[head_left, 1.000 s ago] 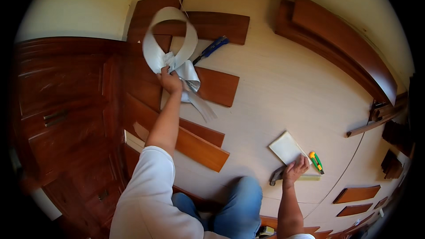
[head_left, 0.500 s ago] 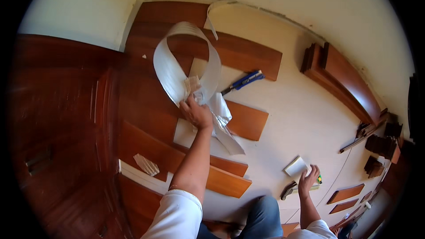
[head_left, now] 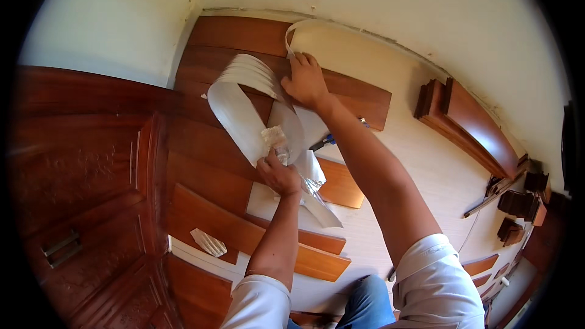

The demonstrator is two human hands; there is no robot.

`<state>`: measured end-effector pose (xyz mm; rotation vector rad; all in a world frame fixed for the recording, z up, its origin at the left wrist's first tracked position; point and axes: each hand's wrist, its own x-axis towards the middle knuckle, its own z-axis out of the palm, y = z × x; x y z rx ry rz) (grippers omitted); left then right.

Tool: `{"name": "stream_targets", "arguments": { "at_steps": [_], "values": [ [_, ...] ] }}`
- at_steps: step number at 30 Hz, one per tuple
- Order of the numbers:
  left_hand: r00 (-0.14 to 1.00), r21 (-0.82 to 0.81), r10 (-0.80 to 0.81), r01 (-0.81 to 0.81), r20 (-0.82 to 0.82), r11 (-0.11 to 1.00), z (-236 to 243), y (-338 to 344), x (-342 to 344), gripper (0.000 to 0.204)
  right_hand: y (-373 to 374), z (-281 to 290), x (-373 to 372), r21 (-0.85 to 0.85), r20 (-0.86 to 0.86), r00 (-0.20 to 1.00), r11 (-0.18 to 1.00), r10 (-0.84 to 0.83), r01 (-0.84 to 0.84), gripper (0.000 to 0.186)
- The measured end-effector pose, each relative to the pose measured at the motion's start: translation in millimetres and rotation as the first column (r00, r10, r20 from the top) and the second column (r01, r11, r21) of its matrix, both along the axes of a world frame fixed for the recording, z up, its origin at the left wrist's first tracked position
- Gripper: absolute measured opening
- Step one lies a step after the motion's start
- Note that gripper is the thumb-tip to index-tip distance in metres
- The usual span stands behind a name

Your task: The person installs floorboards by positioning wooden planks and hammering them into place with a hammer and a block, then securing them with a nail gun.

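My left hand (head_left: pixel 280 172) is closed on a wide white flexible strip (head_left: pixel 233 100), bent into a loop standing over the planks. A crinkled clear plastic piece (head_left: pixel 274 137) lies at its fingers. Beyond the loop, my right hand (head_left: pixel 306 79) has its fingers curled over the lower end of a thin white strip (head_left: pixel 288 39) that arches by the far wall; the fingertips are partly hidden. A blue utility knife (head_left: pixel 328 141) lies partly behind my right forearm. Below the loop, a silvery-white sheet (head_left: pixel 314 170) spreads beside the strip's tail.
Reddish-brown planks (head_left: pixel 210 158) cover the floor at left; loose planks (head_left: pixel 323 261) lie nearer me. A plank stack (head_left: pixel 469 125) sits along the right wall, with short offcuts (head_left: pixel 518 203) beyond. A panelled wooden door (head_left: pixel 91 170) stands at left. A crumpled clear scrap (head_left: pixel 208 243) rests on a plank.
My right hand has moved from beside a white roll at lower right up to the thin strip by the far wall. My left hand keeps its hold on the looped strip.
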<state>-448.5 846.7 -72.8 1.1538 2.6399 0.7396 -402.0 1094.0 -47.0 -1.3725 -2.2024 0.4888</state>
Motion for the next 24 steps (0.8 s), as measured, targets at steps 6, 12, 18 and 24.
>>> {"name": "stream_targets", "arguments": {
  "at_steps": [6,12,18,24],
  "values": [
    [0.999,0.036,0.018,-0.016,-0.039,0.999,-7,-17,-21,0.043,-210,62,117,-0.19,-0.071,0.993,0.976,0.093,-0.105,0.068],
    [0.999,-0.129,0.017,-0.022,-0.037,0.991,-6,-3,-5,0.042,-528,131,277,-0.539,0.087,0.983,0.822,-0.163,0.184,0.06],
    [0.998,0.098,0.009,-0.015,0.065,0.995,-13,-4,-16,0.038,-644,144,336,-0.721,0.13,0.969,0.651,-0.211,0.238,0.053],
    [0.895,0.235,-0.102,-0.004,0.434,0.972,-27,-46,-91,0.05,-665,110,343,-0.646,-0.058,0.991,0.761,-0.122,0.056,0.056]
  ]
}}
